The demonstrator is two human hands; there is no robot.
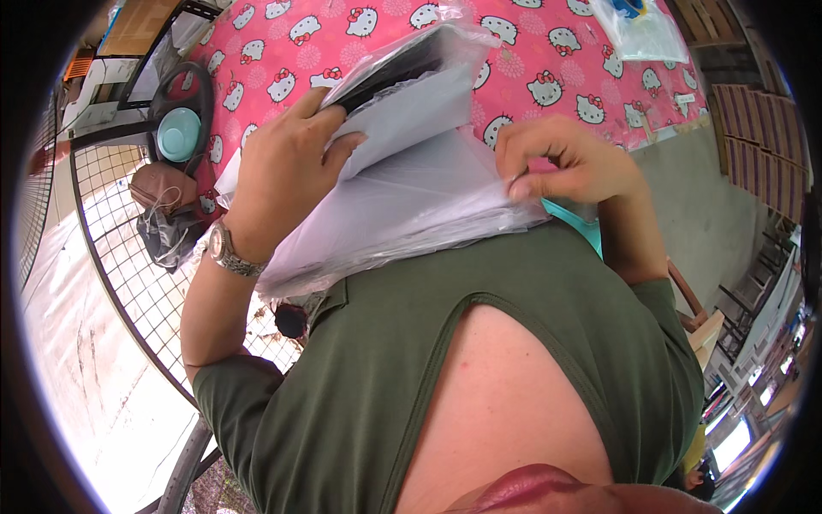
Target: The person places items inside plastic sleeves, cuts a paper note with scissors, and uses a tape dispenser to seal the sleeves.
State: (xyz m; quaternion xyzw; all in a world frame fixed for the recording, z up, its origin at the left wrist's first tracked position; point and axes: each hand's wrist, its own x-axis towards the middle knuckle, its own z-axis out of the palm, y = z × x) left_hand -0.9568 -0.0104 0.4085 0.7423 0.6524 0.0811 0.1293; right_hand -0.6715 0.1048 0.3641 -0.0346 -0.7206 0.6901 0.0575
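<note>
My left hand (pixel 295 154), with a watch (pixel 229 250) on its wrist, is closed on the left edge of a clear plastic bag (pixel 411 120). A dark flat item (pixel 398 64) and a whitish sheet show inside that bag, which is tilted up. Below it, against my body, lies a stack of clear plastic bags (pixel 402 201) with whitish surfaces. My right hand (pixel 569 163) is closed, thumb and forefinger pinched at the stack's right edge. Whatever sits between those fingertips is too small to tell.
A pink patterned cloth (pixel 548 86) covers the table ahead. More clear plastic packaging (pixel 642 34) lies at its far right. On the left stand a turquoise bowl (pixel 178 134), a brown cap-like item (pixel 163 187) and a wire mesh rack (pixel 120 231). Stacked cartons (pixel 758 137) are at right.
</note>
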